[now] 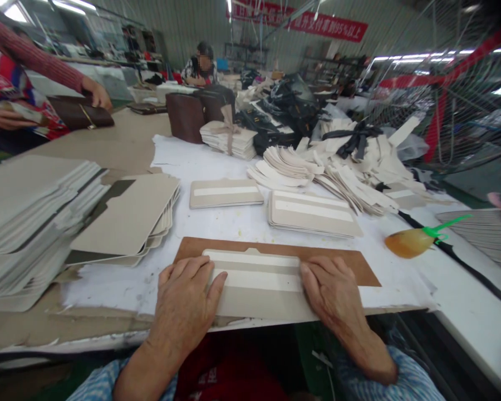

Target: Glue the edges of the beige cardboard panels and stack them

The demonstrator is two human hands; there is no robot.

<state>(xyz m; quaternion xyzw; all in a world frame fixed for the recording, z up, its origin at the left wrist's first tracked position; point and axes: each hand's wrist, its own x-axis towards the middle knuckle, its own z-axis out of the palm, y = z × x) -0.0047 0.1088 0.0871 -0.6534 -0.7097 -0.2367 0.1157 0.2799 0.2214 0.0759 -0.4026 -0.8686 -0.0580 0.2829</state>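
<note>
In front of me a beige panel (pixel 259 303) with white strips across it and a small tab at its top edge lies over a brown board (pixel 342 267). My left hand (pixel 187 295) grips the panel's left edge, fingers bent over it and thumb on its face. At the opposite edge my right hand (pixel 332 292) holds the panel with the fingers bent and close together; its thumb is mostly hidden. Just beyond the board lie a thin beige piece with one white strip (pixel 225 194) and a stack of similar pieces (pixel 313 214).
Stacked beige panels (pixel 125 217) and a taller pile (pixel 25 206) stand at left. Bundled off-white strips (pixel 288 167) and black pieces (pixel 292 106) heap up behind. At right lies an amber bottle with a green nozzle (pixel 409 243). Another person's hand (pixel 96 93) holds a brown bag.
</note>
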